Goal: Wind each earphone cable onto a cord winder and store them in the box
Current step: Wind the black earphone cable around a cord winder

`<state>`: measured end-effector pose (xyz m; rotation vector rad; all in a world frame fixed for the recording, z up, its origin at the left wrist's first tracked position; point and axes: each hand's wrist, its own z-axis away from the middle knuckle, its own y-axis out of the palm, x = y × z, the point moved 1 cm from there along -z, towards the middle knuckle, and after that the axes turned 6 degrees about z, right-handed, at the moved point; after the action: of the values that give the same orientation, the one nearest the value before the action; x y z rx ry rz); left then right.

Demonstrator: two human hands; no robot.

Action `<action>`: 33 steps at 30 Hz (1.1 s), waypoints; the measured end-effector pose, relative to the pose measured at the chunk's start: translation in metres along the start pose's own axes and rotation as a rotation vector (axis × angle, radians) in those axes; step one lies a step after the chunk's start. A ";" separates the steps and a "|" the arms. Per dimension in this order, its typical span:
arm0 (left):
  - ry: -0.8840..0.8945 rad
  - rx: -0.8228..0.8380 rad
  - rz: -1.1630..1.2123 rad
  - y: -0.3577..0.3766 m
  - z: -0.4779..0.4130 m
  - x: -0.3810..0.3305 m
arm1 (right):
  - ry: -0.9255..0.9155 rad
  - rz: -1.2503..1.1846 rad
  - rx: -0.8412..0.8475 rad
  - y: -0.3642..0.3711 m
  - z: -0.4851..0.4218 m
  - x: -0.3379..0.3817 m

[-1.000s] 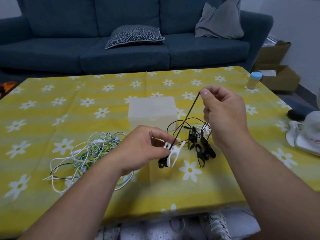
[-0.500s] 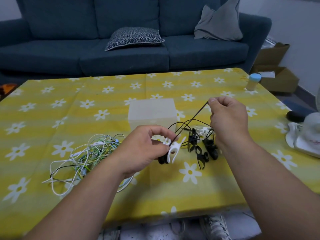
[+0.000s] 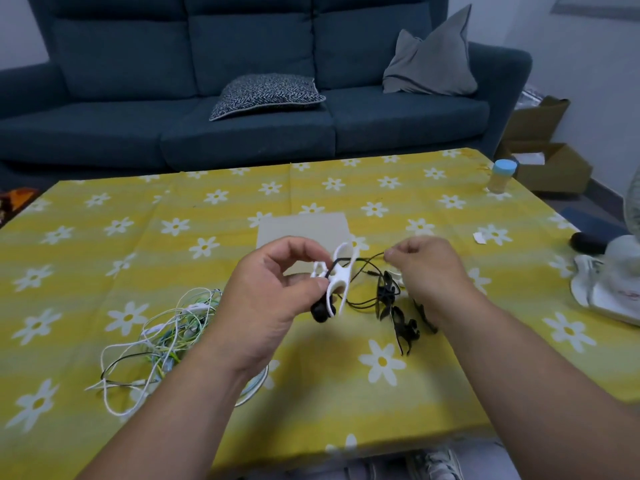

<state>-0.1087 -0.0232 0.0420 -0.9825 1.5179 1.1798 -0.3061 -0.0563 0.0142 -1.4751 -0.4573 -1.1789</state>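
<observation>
Head: hands point(image 3: 270, 292) pinched on winder point(image 3: 341, 276), cable point(image 3: 367, 260).

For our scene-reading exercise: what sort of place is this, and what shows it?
Probably a home living room: a dark blue sofa with a patterned cushion, a yellow daisy tablecloth in front of it, and cardboard boxes on the floor.

The whitish square box point(image 3: 301, 226) sits closed on the cloth. Just in front of it a white cord winder point(image 3: 341, 275) is held tilted in the air, with a black earphone cable point(image 3: 363, 263) looped through it and trailing right. The cable's earbuds point(image 3: 322, 310) hang at the winder's lower end. Black cord winders point(image 3: 403, 329) lie front-right of the box, and a tangle of white, green and black cables point(image 3: 166, 327) front-left.
</observation>
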 end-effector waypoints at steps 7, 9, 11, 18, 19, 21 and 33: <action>0.200 -0.257 -0.049 -0.008 -0.005 -0.006 | -0.333 0.493 0.525 0.026 0.035 0.011; 0.208 -0.282 -0.064 -0.009 -0.006 -0.006 | -0.380 0.473 0.626 0.029 0.044 0.017; 0.201 -0.298 -0.071 -0.011 -0.007 -0.006 | -0.421 0.418 0.733 0.028 0.050 0.021; 0.115 -0.314 -0.010 -0.032 -0.014 -0.008 | -0.487 0.247 0.875 0.006 0.056 0.030; 0.107 -0.314 -0.005 -0.034 -0.014 -0.007 | -0.497 0.233 0.885 0.004 0.056 0.030; 0.101 -0.300 -0.022 -0.034 -0.014 -0.006 | -0.513 0.201 0.915 0.001 0.060 0.034; 0.090 -0.240 -0.031 -0.024 -0.015 0.003 | -0.541 0.007 0.991 -0.008 0.066 0.040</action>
<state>-0.0897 -0.0432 0.0348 -1.2285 1.4475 1.3333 -0.2692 -0.0075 0.0609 -0.8696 -1.1973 -0.3739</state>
